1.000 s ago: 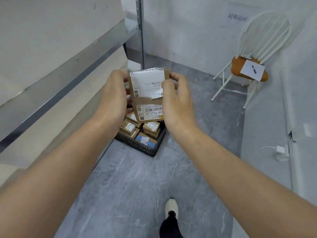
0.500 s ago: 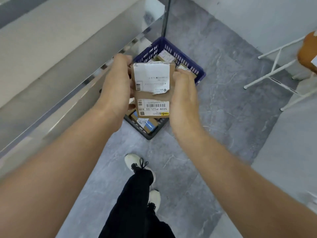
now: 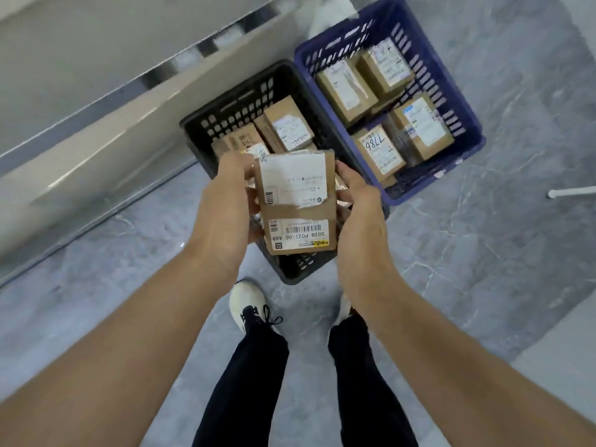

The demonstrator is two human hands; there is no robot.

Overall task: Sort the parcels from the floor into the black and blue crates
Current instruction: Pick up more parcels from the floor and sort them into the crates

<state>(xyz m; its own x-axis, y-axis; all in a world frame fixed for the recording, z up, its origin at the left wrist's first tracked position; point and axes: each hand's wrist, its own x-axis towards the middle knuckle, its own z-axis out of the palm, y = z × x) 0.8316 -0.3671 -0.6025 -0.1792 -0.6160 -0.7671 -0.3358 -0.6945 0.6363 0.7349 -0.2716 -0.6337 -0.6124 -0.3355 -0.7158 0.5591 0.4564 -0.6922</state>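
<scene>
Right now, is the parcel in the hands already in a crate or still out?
Out. The parcel is held between the left hand and right hand, above the black crate.

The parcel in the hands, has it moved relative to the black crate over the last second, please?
Yes. The parcel was level with the shelf edge, far short of the black crate; it now hangs directly above the crate's near end, still in both hands' grip.
</scene>
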